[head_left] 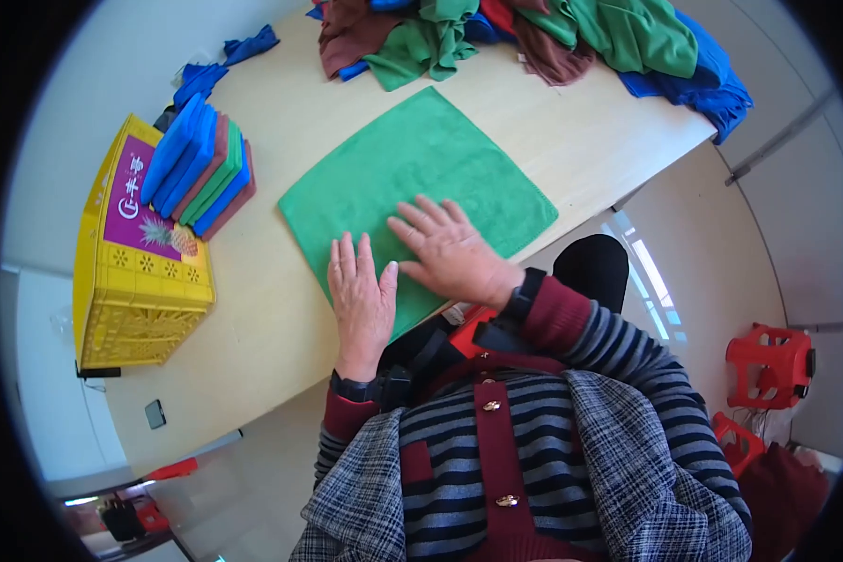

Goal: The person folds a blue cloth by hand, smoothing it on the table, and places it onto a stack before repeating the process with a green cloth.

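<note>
A green cloth [440,140] is spread flat on the pale tabletop, one corner pointing away from me and its near part reaching the table's front edge. My left hand [361,298] lies on the cloth's near left part, fingers extended and pointing away. Just to its right, my right hand [450,245] rests palm down over the cloth's middle, fingers spread. Nothing is held in either hand. To the left, a stack of folded blue, brown and green cloths [204,169] leans beside a yellow crate [150,314].
Heaped green, brown and blue cloths [628,42] cover the table's far side. Small blue pieces [251,44] lie at the far left. A small grey object [155,414] is near the left front edge of the table [253,328]. Red stools [768,365] stand on the floor at right.
</note>
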Demonstrator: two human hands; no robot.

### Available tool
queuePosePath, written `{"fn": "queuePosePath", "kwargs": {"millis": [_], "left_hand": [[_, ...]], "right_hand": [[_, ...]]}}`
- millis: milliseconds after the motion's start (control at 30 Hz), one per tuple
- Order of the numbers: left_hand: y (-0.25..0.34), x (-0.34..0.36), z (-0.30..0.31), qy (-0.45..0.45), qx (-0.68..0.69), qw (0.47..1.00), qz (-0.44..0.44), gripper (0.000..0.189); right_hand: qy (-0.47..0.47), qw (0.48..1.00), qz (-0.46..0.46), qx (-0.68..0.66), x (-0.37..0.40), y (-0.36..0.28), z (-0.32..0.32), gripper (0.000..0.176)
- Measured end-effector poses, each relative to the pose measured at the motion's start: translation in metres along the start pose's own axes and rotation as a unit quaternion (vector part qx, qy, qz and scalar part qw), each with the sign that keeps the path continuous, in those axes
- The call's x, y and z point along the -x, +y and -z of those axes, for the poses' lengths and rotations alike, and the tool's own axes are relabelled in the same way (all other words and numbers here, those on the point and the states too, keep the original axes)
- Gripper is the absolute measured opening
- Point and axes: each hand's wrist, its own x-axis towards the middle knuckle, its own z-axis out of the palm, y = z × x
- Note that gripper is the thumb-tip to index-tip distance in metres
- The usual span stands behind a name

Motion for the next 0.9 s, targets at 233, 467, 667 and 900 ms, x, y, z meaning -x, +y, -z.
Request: {"fn": "queuePosePath", "kwargs": {"millis": [233,467,667,900], "left_hand": [[-0.004,0.005,-0.011,-0.032,-0.048,0.998,0.017,0.069],[-0.004,0.001,-0.006,-0.059,-0.042,0.997,0.023,0.068],[-0.027,0.001,0.0,-0.06,-0.025,0.998,-0.006,0.067],[-0.037,0.006,0.004,-0.062,-0.019,0.998,-0.024,0.068]], "right_hand": [[0.004,0.997,-0.038,0.063,0.0,0.042,-0.002,0.067],[0.011,0.988,-0.104,0.117,0.009,0.078,0.017,0.066],[0.011,0.982,-0.137,0.126,0.017,0.052,0.017,0.065],[0.0,0.986,-0.125,0.107,0.018,0.049,0.023,0.067]]}}
